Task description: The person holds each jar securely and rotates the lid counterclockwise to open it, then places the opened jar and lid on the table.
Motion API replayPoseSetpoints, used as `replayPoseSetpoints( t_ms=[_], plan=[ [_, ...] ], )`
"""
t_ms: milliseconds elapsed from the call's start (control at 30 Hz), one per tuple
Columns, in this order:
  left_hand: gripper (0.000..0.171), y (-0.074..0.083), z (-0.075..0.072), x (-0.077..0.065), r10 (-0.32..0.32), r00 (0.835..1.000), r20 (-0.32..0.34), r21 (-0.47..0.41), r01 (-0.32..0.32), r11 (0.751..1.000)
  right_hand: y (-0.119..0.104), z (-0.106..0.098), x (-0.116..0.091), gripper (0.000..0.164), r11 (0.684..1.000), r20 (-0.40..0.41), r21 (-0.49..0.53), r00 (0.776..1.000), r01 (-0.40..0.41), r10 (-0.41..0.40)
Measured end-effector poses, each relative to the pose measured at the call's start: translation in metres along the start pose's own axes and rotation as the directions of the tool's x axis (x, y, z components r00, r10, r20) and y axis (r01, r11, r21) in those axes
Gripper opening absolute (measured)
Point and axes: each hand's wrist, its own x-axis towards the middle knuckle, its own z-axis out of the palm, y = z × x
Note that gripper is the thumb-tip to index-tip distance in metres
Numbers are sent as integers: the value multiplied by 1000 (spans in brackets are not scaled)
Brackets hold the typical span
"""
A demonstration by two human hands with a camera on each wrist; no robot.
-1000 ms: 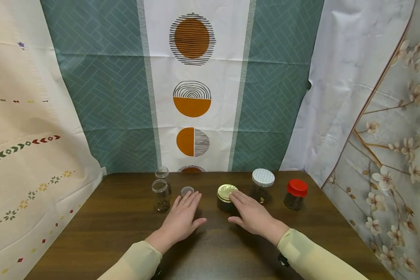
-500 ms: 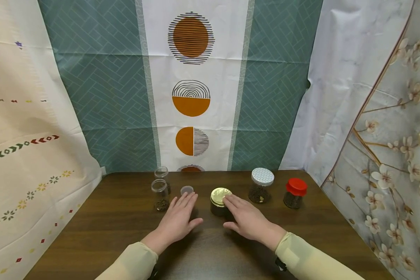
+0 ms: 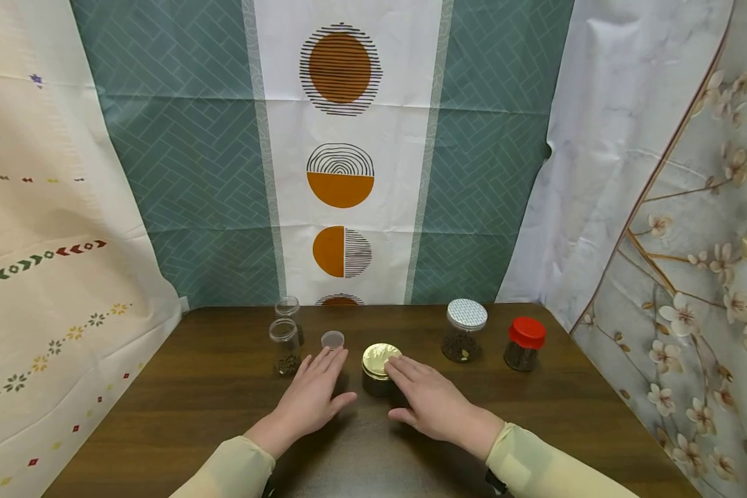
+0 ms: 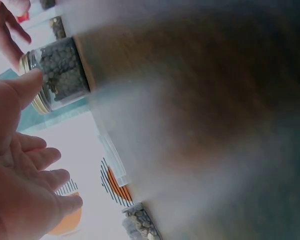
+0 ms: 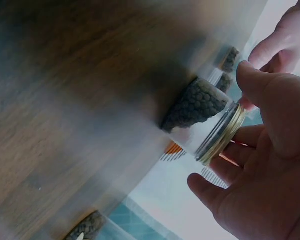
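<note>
- While the right hand (image 3: 432, 401) reaches over the wooden table, its straight fingers lie against the right side of the gold-lidded jar (image 3: 377, 372), with the thumb spread apart from them.
- Upright on the tabletop, that jar stands between the two hands; the wrist views show dark, pebble-like pieces through its clear wall.
- The left hand (image 3: 311, 395) is held palm down, fingers extended and nearly together, thumb out wide; it grips nothing.
- Just beyond its fingertips sits a small translucent round thing (image 3: 333, 339).
- The table (image 3: 180, 401) is dark brown with a visible grain and a pale sheen near the person's edge.
- Toward the left stand two clear jars, a front jar (image 3: 285, 354) with dark contents low inside and a rear jar (image 3: 288, 307) partly hidden behind it.
- On the right are a jar with a white patterned lid (image 3: 464, 333) and, farther right, a red-lidded jar (image 3: 525, 346).
- A green and white hanging cloth (image 3: 193, 173) printed with orange circles backs the table.
- Cream cloth (image 3: 43, 214) with small coloured motifs hangs at the left, blossom-printed cloth (image 3: 678, 387) at the right.
</note>
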Motion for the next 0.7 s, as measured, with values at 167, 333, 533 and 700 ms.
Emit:
replayPoseSetpoints(
  t_ms=[167,333,533,700],
  plan=[
    [81,-3,1,-1,-8,1000,3,-8,8,1000,-6,-2,1,79,1000,19,5,1000,2,-2],
    [81,-3,-2,-2,-8,1000,8,-17,8,1000,-11,-3,1,80,1000,31,18,1000,0,0],
    [81,-3,-4,-3,-14,1000,11,-32,14,999,-10,-5,2,78,999,31,37,999,13,-14],
    [81,-5,-5,-4,-20,999,24,-63,22,998,-5,-8,6,75,999,-6,47,1000,4,-4]
  ],
)
